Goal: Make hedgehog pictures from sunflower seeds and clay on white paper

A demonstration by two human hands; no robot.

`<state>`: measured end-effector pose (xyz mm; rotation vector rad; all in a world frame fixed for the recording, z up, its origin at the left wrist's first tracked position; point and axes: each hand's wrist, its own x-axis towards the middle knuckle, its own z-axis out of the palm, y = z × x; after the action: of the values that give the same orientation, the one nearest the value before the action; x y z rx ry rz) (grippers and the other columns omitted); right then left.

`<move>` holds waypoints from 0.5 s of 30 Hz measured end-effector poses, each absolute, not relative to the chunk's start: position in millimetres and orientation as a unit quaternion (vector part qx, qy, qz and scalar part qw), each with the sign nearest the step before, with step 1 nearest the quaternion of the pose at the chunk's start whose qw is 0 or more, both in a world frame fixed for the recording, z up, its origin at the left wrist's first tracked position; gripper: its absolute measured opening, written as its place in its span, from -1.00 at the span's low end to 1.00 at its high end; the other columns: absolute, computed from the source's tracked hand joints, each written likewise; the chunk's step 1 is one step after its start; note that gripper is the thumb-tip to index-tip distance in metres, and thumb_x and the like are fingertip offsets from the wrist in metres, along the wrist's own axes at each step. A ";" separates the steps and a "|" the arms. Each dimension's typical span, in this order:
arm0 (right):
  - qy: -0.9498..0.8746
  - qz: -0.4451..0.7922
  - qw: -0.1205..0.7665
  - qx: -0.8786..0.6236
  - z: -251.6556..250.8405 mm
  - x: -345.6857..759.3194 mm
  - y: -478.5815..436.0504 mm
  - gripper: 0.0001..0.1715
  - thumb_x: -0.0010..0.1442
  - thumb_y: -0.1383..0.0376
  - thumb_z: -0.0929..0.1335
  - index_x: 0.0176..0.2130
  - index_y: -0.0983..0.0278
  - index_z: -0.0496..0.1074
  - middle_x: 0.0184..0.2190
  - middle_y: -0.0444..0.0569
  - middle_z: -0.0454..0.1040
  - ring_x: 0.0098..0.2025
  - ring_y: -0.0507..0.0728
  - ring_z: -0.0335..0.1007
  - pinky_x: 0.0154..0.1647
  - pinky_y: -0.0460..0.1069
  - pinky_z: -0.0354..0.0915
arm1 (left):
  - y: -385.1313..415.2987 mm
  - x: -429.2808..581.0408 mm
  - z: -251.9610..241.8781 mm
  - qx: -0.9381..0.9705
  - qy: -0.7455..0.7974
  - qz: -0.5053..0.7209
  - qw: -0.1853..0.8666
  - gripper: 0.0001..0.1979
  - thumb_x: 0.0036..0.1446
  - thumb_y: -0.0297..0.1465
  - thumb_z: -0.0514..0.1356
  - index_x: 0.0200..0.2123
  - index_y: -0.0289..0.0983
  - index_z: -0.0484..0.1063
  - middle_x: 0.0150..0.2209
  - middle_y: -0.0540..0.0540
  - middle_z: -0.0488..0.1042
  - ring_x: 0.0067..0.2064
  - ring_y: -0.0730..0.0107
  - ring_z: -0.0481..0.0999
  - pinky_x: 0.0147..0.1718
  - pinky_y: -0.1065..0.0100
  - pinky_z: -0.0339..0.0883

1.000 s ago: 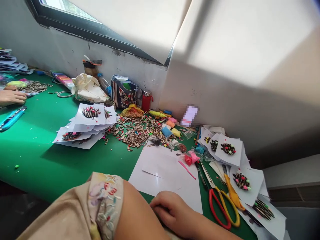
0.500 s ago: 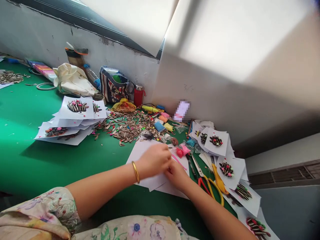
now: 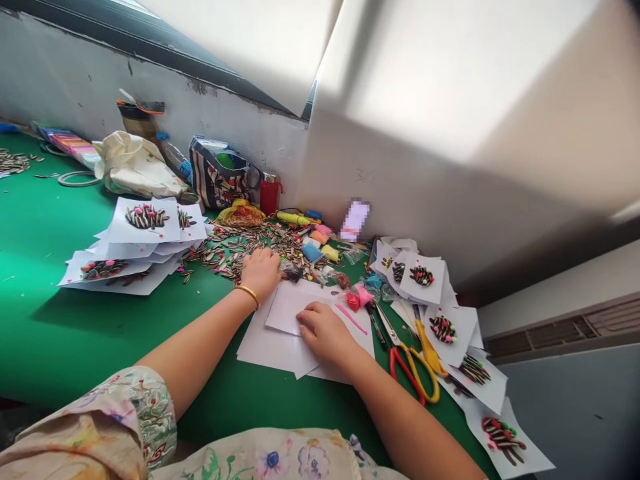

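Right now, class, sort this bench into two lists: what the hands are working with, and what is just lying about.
Being worked with: left hand, right hand, white paper, sunflower seeds.

Lying about: scissors, red flask, striped bag, cloth bag.

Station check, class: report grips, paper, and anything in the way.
Left grip at far edge of white paper sheets, beside sunflower seed shells. Right grip resting on the sheets. Red-and-yellow-handled scissors off to the right, not touching them.
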<state>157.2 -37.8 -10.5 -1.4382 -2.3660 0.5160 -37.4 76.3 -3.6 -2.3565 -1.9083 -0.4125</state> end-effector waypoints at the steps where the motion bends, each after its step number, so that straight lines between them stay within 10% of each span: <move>1: -0.830 0.177 0.163 -0.503 -11.3 157.3 -38.9 -0.72 0.21 0.37 0.34 -0.06 0.21 0.50 -0.04 0.03 0.44 0.01 0.16 0.32 0.06 0.04 0.27 | 75.3 -37.4 -2.6 -0.769 -0.623 -0.139 0.037 -0.79 0.14 -0.23 0.22 -0.23 -0.23 0.47 -0.04 -0.21 0.40 0.06 0.03 0.28 0.00 0.09 0.11; 15: -0.844 0.165 0.183 -0.477 -6.0 185.2 -38.6 -0.74 0.16 0.33 0.39 -0.10 0.21 0.49 -0.03 0.01 0.47 0.01 0.18 0.34 0.07 0.08 0.24 | 17.8 -15.6 2.5 -0.897 -0.367 -0.209 -0.134 -0.83 0.17 -0.37 0.20 -0.16 -0.23 0.48 -0.11 -0.14 0.48 -0.02 0.20 0.44 0.02 0.19 0.29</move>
<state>185.2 -38.6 -6.0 -1.3464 -2.3797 0.4647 -15.6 17.8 2.5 -3.0852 -1.2625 -0.7189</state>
